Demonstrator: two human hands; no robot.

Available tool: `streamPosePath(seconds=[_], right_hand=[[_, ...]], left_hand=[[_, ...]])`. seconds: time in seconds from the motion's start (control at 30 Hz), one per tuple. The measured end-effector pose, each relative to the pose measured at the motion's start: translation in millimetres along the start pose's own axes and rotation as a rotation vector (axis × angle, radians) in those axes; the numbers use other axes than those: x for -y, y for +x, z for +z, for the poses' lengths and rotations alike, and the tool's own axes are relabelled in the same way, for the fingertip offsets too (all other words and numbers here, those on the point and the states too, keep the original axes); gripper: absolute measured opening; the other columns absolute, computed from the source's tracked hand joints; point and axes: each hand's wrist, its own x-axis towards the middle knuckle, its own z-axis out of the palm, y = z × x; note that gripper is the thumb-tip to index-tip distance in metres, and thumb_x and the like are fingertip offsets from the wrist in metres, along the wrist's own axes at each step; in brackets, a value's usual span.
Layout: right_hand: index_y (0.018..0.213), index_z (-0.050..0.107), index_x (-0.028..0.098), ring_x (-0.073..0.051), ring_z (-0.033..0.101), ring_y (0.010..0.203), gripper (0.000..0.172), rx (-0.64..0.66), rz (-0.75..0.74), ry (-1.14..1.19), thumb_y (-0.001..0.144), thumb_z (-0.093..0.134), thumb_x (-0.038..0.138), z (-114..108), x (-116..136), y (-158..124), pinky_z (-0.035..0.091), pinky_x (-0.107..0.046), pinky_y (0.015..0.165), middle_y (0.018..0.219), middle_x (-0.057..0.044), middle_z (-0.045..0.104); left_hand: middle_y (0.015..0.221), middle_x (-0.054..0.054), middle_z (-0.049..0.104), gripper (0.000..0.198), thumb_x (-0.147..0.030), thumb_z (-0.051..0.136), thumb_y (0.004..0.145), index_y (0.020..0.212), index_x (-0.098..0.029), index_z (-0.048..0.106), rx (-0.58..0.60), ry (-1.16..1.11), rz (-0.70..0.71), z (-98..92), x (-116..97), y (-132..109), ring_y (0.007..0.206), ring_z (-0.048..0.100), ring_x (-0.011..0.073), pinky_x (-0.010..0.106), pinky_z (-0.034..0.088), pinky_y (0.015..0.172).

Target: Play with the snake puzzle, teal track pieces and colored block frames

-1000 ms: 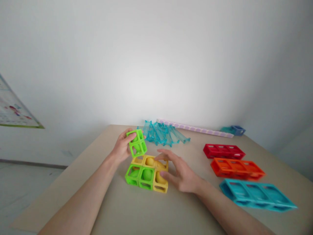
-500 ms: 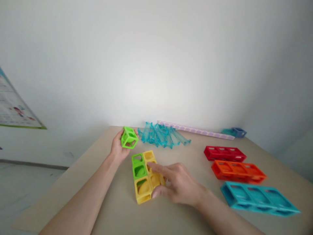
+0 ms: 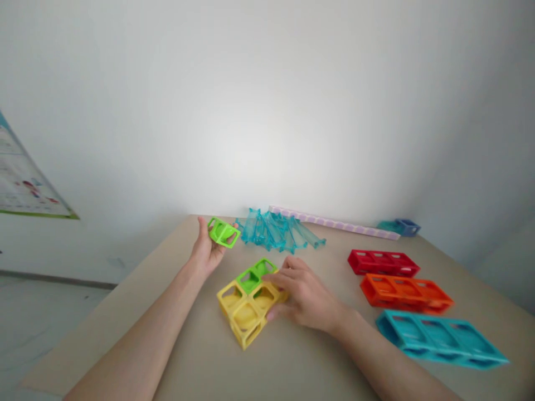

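My left hand [image 3: 208, 248] holds a bright green open-sided cube block [image 3: 224, 233] above the table, at the far left of the middle. The cube is tilted, and my fingers are partly hidden behind it. Closer to me lies a flat group of joined yellow blocks [image 3: 244, 316] with green blocks [image 3: 249, 280] set against them. My right hand [image 3: 307, 292] grips this group at its right side, thumb low and fingers over the top. The hand covers part of the yellow blocks there.
Translucent blue pieces [image 3: 273, 229] lie heaped by the wall. Behind them stretches a purple-and-white strip [image 3: 334, 223], with a dark blue block [image 3: 407, 227] at its right end. On the right sit three-cell bars in red [image 3: 382, 262], orange [image 3: 405, 292] and teal [image 3: 441, 337].
The yellow and green group has turned clockwise on the table under my right hand. In my left hand the green cube has tipped over to another angle.
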Motion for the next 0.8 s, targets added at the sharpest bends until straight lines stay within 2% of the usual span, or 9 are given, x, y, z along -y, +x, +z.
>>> streamPosePath(seconds=[0.13,0.23,0.3,0.37,0.4,0.47,0.57,0.7,0.8], right_hand=[[0.118,0.063,0.017,-0.021,0.055,0.072,0.055,-0.039,-0.033,0.05,0.08,0.062,0.056,7,5,-5,0.042,-0.033,0.068,0.079,-0.008,0.066],[0.115,0.063,0.017,-0.019,0.056,0.069,0.039,-0.088,-0.025,0.138,0.087,0.058,0.044,9,9,-9,0.043,-0.031,0.065,0.078,-0.007,0.066],[0.112,0.063,0.018,-0.02,0.057,0.077,0.028,-0.2,0.053,0.145,0.09,0.053,0.033,9,8,-9,0.044,-0.033,0.071,0.082,-0.007,0.066],[0.115,0.06,0.018,-0.023,0.057,0.091,0.03,-0.305,0.186,0.113,0.088,0.053,0.03,10,4,-8,0.045,-0.037,0.081,0.096,-0.01,0.065],[0.117,0.058,0.018,-0.025,0.056,0.098,0.033,-0.316,0.257,0.097,0.086,0.056,0.031,10,0,-8,0.044,-0.039,0.085,0.103,-0.011,0.063],[0.115,0.059,0.017,-0.027,0.056,0.101,0.037,-0.247,0.374,0.099,0.083,0.06,0.035,13,-7,-7,0.044,-0.04,0.086,0.108,-0.013,0.061],[0.097,0.062,0.017,-0.024,0.058,0.087,0.027,-0.096,0.492,0.152,0.082,0.06,0.039,15,-14,-5,0.045,-0.037,0.076,0.092,-0.009,0.062],[0.086,0.057,0.017,-0.021,0.055,0.079,0.019,-0.066,0.587,0.259,0.079,0.061,0.034,17,-15,-3,0.042,-0.032,0.068,0.083,-0.004,0.059],[0.089,0.053,0.019,-0.019,0.054,0.078,0.019,-0.128,0.582,0.375,0.078,0.062,0.03,21,-14,-4,0.042,-0.031,0.067,0.083,-0.002,0.058]], left_hand=[[0.089,0.014,0.071,0.048,-0.055,0.041,0.09,0.094,-0.01,0.058,0.065,0.011,-0.054,0.2,2,0,0.081,0.072,0.021,0.03,0.06,0.069],[0.087,0.014,0.072,0.032,-0.04,0.05,0.091,0.091,-0.009,0.059,0.144,0.047,-0.152,3.1,0,-7,0.085,0.072,0.0236,0.033,0.061,0.072],[0.087,0.014,0.073,0.026,-0.033,0.051,0.091,0.091,-0.009,0.061,0.196,0.068,-0.187,3.9,0,-12,0.087,0.071,0.0246,0.033,0.06,0.074],[0.092,0.015,0.073,0.027,-0.032,0.051,0.09,0.094,-0.008,0.063,0.273,0.094,-0.219,3.1,1,-18,0.087,0.071,0.0247,0.033,0.06,0.076],[0.096,0.016,0.072,0.028,-0.032,0.051,0.089,0.097,-0.008,0.064,0.324,0.11,-0.239,2.2,2,-20,0.087,0.071,0.0247,0.033,0.059,0.076],[0.104,0.017,0.071,0.031,-0.033,0.054,0.087,0.101,-0.008,0.065,0.439,0.15,-0.281,0.5,6,-25,0.087,0.071,0.0253,0.036,0.059,0.078],[0.109,0.016,0.07,0.031,-0.034,0.061,0.082,0.103,-0.011,0.065,0.587,0.23,-0.338,-0.2,12,-31,0.087,0.071,0.0275,0.041,0.058,0.078],[0.106,0.016,0.071,0.031,-0.032,0.064,0.081,0.106,-0.013,0.063,0.614,0.308,-0.389,2.3,14,-34,0.086,0.071,0.0282,0.036,0.059,0.069],[0.103,0.017,0.071,0.03,-0.03,0.063,0.082,0.107,-0.013,0.062,0.62,0.36,-0.406,3.6,13,-34,0.086,0.071,0.0285,0.03,0.058,0.059]])
